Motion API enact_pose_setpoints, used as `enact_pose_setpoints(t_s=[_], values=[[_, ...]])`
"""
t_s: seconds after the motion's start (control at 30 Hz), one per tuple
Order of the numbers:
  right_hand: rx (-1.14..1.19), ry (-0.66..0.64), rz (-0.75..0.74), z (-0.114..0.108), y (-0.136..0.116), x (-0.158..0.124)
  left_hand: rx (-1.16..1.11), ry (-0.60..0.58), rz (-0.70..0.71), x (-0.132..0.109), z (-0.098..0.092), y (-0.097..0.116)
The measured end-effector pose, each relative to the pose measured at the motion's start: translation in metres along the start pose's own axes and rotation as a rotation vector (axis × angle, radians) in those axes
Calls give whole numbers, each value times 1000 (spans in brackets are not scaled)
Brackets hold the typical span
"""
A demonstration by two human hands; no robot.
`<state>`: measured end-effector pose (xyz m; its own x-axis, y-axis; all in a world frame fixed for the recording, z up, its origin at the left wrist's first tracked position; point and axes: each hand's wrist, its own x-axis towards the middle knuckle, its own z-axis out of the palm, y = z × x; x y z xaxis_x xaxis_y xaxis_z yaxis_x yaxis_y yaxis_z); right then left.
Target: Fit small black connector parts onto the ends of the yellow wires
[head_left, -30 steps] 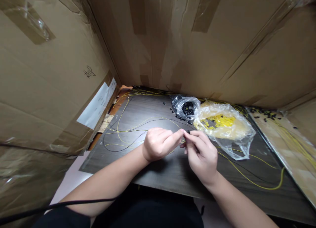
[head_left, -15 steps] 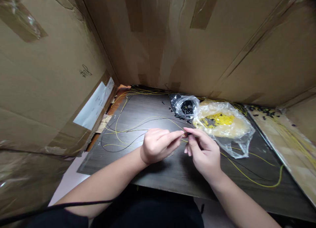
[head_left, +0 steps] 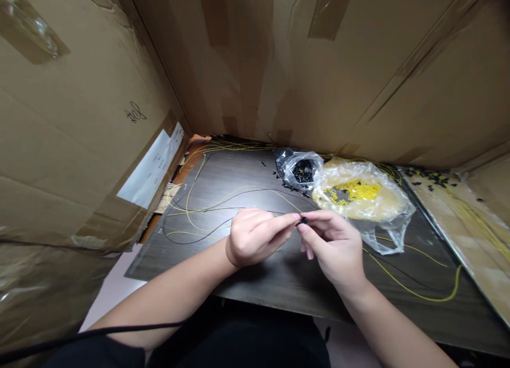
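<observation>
Near the middle of the dark tabletop (head_left: 191,262), my two hands meet at their fingertips. My right hand (head_left: 337,246) is closed, pinching a small black plastic part (head_left: 304,220) with a round end between thumb and index finger. My left hand (head_left: 258,235) is closed too, with thumb and index tips pressed together against the left side of that part. What lies between its fingers is hidden. A thin yellow cable (head_left: 279,194) runs from the left across the tabletop towards the fingertips, with a thin black cable (head_left: 255,191) beside it.
A clear bag of black parts (head_left: 303,171) stands behind the hands, with loose pieces around its mouth. Right of it sits a clear bag of yellow parts (head_left: 362,190). Cardboard walls (head_left: 247,81) enclose the back and sides. More black pieces (head_left: 432,178) lie at far right.
The right hand has shifted slightly right and down and turned, so the black part's round end now shows. My left hand has stayed nearly still; the view has moved a little.
</observation>
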<state>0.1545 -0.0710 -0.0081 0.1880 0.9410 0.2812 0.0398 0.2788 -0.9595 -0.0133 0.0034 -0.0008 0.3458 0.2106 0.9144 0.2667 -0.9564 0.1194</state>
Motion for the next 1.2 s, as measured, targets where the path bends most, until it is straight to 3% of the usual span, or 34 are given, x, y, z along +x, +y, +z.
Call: enact_pose_setpoints(t_s=[0.4,0.67,0.87,1.2], values=[[-17,-29,-162,-2,1,-3,-86,-39,-23,3,-1,6],[-117,-22,-27,-3,8,6,-244,-52,-228,2,8,1],[-267,-143,-168,-10,13,19,-387,-180,-418,-4,16,-11],[-253,-189,-118,-10,16,29,-426,-321,-457,-6,11,-20]])
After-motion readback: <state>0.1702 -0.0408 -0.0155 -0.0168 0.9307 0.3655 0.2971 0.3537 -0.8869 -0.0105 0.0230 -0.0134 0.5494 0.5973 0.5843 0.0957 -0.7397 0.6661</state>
